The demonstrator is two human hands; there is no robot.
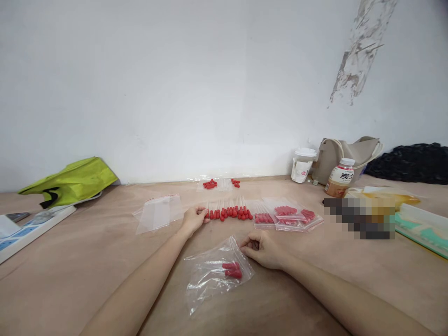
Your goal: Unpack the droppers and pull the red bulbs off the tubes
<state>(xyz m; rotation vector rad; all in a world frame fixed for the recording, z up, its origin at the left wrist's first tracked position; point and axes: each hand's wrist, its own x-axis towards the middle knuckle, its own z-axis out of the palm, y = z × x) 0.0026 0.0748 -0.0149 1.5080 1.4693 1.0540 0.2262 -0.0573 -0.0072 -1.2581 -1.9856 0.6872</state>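
A row of droppers [229, 213] with red rubber bulbs and clear tubes lies across the middle of the table, bulbs toward me. At its left end, my left hand [193, 221] has thumb and fingers closed on the red bulb of a dropper. My right hand [264, 249] pinches the upper right edge of a clear zip bag [206, 275]. Inside that bag, in front of me, lie a few red-bulbed droppers [232, 270]. Filled zip bags [290, 217] of droppers overlap to the right of the row. Flat clear bags [159, 213] lie on the left.
More droppers [210, 184] lie in clear plastic by the wall. A power strip [31, 235] and yellow-green bag [77, 179] are at left. At right stand a paper cup [303, 165], a bottle [340, 178] and a grey bag [324, 161], near a green-and-clear box [423, 231].
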